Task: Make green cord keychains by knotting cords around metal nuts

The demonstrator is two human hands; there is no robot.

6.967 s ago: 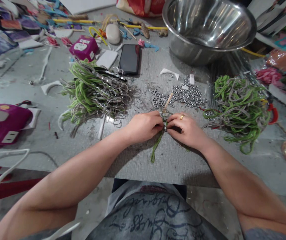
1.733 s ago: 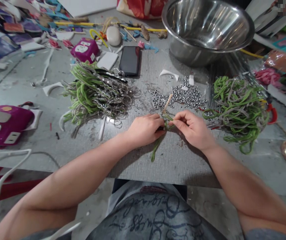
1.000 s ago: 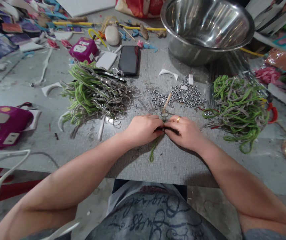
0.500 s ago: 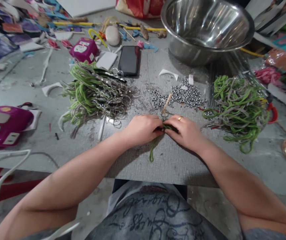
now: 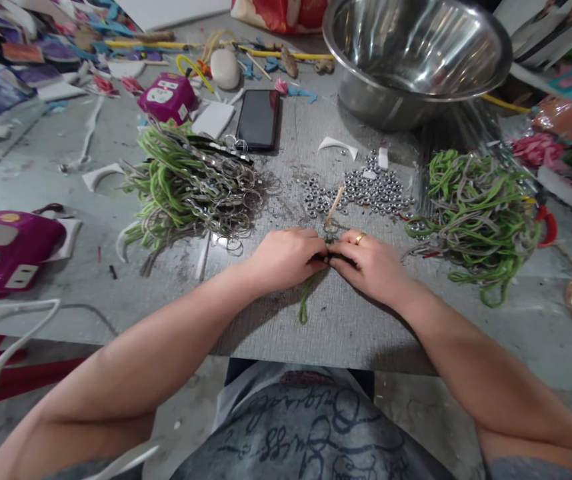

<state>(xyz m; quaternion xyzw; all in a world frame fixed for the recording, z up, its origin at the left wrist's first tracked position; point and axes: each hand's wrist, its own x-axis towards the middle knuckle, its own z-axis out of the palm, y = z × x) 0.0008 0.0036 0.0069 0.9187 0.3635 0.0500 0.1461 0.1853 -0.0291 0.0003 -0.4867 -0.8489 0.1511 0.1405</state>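
Note:
My left hand [image 5: 293, 257] and my right hand [image 5: 366, 263], which wears a ring, meet fingertip to fingertip near the table's front edge. Both are closed on a green cord [image 5: 303, 310], whose looped end hangs toward me below my left fingers. The part between the fingertips is mostly hidden. Just beyond my hands a thin wooden stick [image 5: 335, 205] leans by a spread of small silver rings [image 5: 376, 190]. A bundle of green and grey cords with metal rings [image 5: 191, 180] lies to the left, and a pile of green and grey cords [image 5: 481, 213] to the right.
A big steel bowl [image 5: 416, 100] stands at the back right. A black phone [image 5: 259, 120], a white stone [image 5: 225, 69] and a purple power socket [image 5: 167, 99] are at the back. Another purple socket [image 5: 26, 250] and a white cable [image 5: 16, 347] are at the left. Scraps litter the back left.
Both hands stay in nearly the same place, with the fingertips still together on the cord. The right fingers have shifted very slightly, and less green cord shows between the hands.

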